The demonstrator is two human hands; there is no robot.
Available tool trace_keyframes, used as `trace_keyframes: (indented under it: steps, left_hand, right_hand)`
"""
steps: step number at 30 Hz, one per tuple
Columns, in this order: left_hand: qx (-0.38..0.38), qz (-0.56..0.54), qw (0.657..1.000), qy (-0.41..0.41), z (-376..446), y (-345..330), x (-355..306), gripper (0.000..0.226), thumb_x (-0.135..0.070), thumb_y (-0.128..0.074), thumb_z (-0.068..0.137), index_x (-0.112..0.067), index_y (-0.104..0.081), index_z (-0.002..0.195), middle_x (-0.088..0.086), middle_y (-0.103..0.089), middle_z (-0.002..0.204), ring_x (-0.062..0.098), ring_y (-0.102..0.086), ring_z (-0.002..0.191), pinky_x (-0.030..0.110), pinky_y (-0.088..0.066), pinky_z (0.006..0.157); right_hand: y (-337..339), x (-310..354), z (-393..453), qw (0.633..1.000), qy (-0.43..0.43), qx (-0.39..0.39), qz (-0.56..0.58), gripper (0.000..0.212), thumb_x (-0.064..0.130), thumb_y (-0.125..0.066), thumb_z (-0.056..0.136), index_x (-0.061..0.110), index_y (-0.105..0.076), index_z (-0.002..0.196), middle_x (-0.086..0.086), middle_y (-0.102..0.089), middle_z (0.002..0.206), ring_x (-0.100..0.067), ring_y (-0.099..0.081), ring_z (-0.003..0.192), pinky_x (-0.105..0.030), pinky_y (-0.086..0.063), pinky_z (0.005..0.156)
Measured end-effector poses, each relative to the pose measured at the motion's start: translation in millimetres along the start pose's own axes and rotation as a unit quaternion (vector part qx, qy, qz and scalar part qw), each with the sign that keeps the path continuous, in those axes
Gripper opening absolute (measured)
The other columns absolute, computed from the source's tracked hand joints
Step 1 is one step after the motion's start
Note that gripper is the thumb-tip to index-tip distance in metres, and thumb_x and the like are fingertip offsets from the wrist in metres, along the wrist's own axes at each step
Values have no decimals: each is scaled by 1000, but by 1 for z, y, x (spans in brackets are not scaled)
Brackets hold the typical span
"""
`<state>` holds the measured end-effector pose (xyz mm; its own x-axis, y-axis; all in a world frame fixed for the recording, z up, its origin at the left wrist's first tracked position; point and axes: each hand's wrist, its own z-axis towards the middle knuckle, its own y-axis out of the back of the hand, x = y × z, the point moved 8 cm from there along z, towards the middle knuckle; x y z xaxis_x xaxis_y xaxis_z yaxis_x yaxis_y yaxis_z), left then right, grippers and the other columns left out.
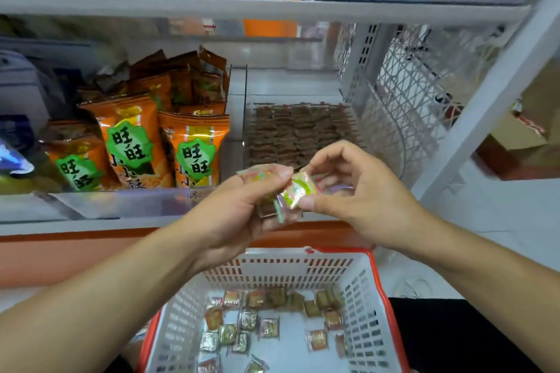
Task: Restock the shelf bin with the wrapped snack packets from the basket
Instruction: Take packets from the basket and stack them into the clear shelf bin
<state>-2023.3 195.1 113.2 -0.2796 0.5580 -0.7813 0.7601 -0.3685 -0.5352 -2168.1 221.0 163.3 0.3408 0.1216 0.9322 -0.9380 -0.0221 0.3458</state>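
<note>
A shiny green-and-yellow wrapped snack packet (297, 192) is held tilted at frame centre; more small wrapped packets (269, 324) lie scattered flat in the white, red-rimmed basket (375, 297) at lower centre; the clear shelf bin (300, 133) above centre is filled with brown packets in rows.

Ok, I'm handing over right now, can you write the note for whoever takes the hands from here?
Left hand: fingers holding a small bunch of wrapped snack packets.
Right hand: fingers pinching one green-and-yellow packet held between both hands, in front of the clear shelf bin.
Done: the bin already holds neat rows of brown packets.
Left: roughly two dozen loose packets lie on the floor of the white basket with red rim below. Place the held ones, then keep fetching.
</note>
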Motion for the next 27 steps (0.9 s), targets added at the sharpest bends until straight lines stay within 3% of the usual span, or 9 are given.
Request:
trace_keyframes:
  steps: [3,6,8,9,11,15,20,23,27]
  left_hand:
    - [-34,32,999,-2,4,2,4,50,-29,-82,70,-12,-69,114,13,-76,104,15,-75,83,27,-62,65]
    - [-35,31,999,10,6,0,10,50,-33,-82,67,-11,-74,111,13,-77,101,18,-76,86,26,-62,63]
    - [-45,5,999,18,8,0,12,32,-30,-83,66,-14,-80,93,15,-77,95,25,-77,86,28,-61,61]
    - [-52,-10,998,20,9,0,13,28,-28,-82,65,-14,-80,89,17,-77,94,29,-77,87,29,-61,60]
    - [-64,-22,997,22,11,-1,14,31,-25,-80,67,-10,-76,94,19,-76,94,34,-77,89,31,-62,60]
    - [-72,-15,997,22,14,-4,13,25,-20,-75,80,-7,-72,101,19,-75,93,34,-76,88,33,-63,61]
    - [-83,-14,996,29,16,-1,16,14,-15,-69,93,-5,-72,102,20,-76,92,34,-77,87,33,-63,61]
    - [-86,-19,996,30,17,2,16,11,-14,-68,94,-5,-74,97,24,-75,98,38,-76,93,34,-63,61]
    - [-91,-10,995,43,17,5,17,14,-14,-69,94,-8,-80,86,29,-71,115,42,-72,104,34,-63,61]
  right_hand:
    - [2,-13,4,989,-87,4,123,54,4,-86,68,20,-60,112,-3,-74,103,-17,-68,85,-32,-59,84]
    - [24,-5,15,984,-109,-27,135,51,-16,-75,74,17,-63,111,1,-75,91,-9,-70,80,-21,-58,77]
    - [65,14,23,993,-57,-89,-56,45,-10,-77,77,22,-68,107,8,-74,92,-5,-68,84,-15,-55,80]
    - [83,25,27,972,-27,-105,-209,41,-5,-78,80,25,-71,107,11,-74,98,-3,-67,88,-14,-52,84]
    - [92,29,35,899,-3,-52,-434,39,2,-75,85,28,-73,113,11,-73,112,-5,-65,100,-21,-48,95]
    - [69,-10,49,815,-45,104,-568,44,2,-62,87,32,-69,118,7,-70,121,-16,-62,112,-24,-46,91]
    - [53,-47,64,772,-101,207,-593,32,4,-61,87,30,-71,104,8,-67,101,-18,-62,95,-23,-45,75]
    - [57,-53,69,765,-119,223,-592,42,-5,-64,79,32,-71,96,18,-57,84,-14,-61,86,-27,-53,74]
    - [56,-60,74,743,-149,242,-606,45,-8,-56,79,33,-66,95,9,-59,91,-20,-61,88,-30,-54,75]
